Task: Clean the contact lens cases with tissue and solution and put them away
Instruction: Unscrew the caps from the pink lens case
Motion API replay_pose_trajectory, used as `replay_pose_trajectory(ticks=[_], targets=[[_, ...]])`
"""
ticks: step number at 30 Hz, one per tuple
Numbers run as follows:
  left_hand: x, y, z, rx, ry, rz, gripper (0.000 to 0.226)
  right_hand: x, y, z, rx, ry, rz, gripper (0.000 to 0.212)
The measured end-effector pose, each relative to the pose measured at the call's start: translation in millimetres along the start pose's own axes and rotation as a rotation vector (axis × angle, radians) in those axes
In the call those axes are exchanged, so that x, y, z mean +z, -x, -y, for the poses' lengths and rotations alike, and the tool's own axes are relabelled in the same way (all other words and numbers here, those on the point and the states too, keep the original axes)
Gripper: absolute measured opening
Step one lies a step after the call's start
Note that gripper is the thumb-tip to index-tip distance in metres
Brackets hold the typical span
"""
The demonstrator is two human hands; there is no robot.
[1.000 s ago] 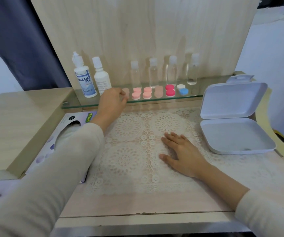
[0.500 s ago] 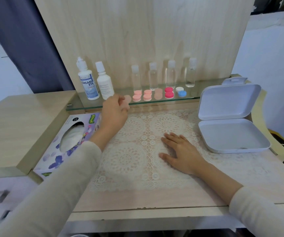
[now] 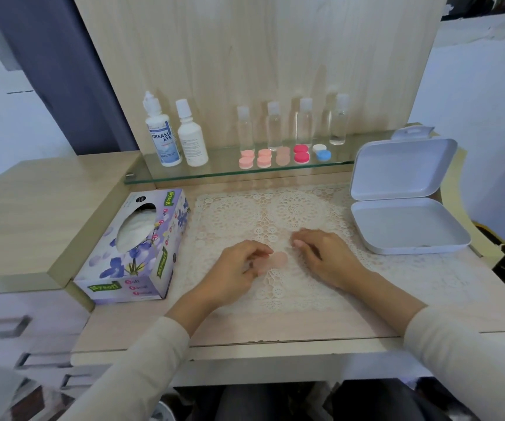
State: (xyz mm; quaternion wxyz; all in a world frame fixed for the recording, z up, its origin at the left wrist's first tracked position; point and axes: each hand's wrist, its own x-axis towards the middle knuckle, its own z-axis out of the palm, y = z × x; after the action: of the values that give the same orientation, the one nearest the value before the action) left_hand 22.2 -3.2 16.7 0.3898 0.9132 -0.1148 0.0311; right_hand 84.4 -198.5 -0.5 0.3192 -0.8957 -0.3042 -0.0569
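Head view. Both my forearms, in cream sleeves, reach in over the desk edge, wrists low on the white lace mat [image 3: 233,214]. My left hand [image 3: 236,268] is palm-down, fingers curled, thumb and fingertips pinching the left end of a pale pink twin-cup contact lens case [image 3: 272,260]. The case sits between my hands, on or just above the mat, I cannot tell which. Its long axis runs left to right, free end toward my right hand [image 3: 324,256]. That hand is just beside it, fingers loosely curled, gripping nothing.

Left: purple floral tissue box [image 3: 129,247]. Right: white hinged plastic box [image 3: 409,226], lid up. Farther, on the glass shelf [image 3: 221,167]: row of pink, red and blue-white lens cases [image 3: 281,156], two white solution bottles [image 3: 163,141], four small clear bottles [image 3: 304,123].
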Motion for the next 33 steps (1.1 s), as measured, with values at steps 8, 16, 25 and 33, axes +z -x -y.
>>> replay_pose_trajectory(ticks=[8, 16, 25, 33], targets=[[2, 4, 2, 0.025, 0.020, -0.008, 0.031, 1, 15, 25, -0.018, -0.017, 0.051, 0.057], [4, 1, 5, -0.030, -0.148, 0.043, 0.038, 9, 8, 23, -0.038, 0.040, 0.065, 0.023], [18, 7, 6, -0.045, -0.385, -0.145, 0.033, 21, 16, 24, -0.033, 0.017, -0.035, 0.019], [20, 5, 6, -0.112, -0.056, -0.236, 0.045, 22, 16, 25, -0.037, 0.017, -0.056, 0.023]])
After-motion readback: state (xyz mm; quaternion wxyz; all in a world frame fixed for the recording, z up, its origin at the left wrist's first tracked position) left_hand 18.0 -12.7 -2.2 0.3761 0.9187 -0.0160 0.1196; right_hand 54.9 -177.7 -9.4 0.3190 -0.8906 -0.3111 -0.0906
